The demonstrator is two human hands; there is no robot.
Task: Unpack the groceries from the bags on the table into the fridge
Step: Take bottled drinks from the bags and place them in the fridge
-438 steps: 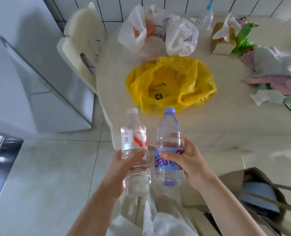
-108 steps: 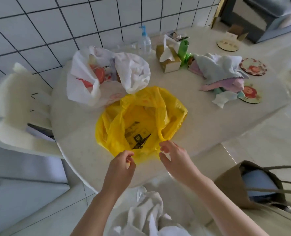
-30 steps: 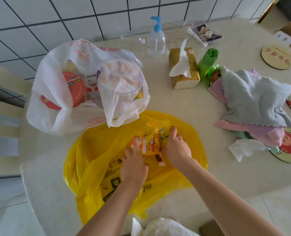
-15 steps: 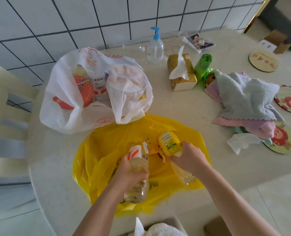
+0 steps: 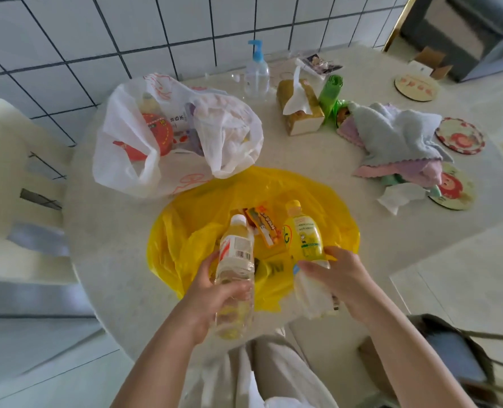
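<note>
Head view, left hand: the left hand point(image 5: 212, 293) is wrapped round the body of a clear plastic bottle of pale yellow drink with a white cap point(image 5: 235, 269), held above the near edge of the crumpled yellow plastic bag point(image 5: 191, 231).
Head view, right hand: the right hand point(image 5: 337, 278) grips the lower part of a yellow-labelled, yellow-capped plastic bottle point(image 5: 302, 234), also raised over the bag.
Head view, left in the bags: an orange snack packet point(image 5: 266, 223) lies in the yellow bag; the white plastic bag with red print point(image 5: 144, 160) behind it holds more goods, all on the pale round counter point(image 5: 332, 160).
Step in hand: lifting two drinks out of the yellow bag, by my reading.
Next move: likely a turn toward the fridge, which is out of view, keeping both bottles firmly held.
Change from half a second ago: both bottles are higher and more upright, and the packet between them is now uncovered.
</note>
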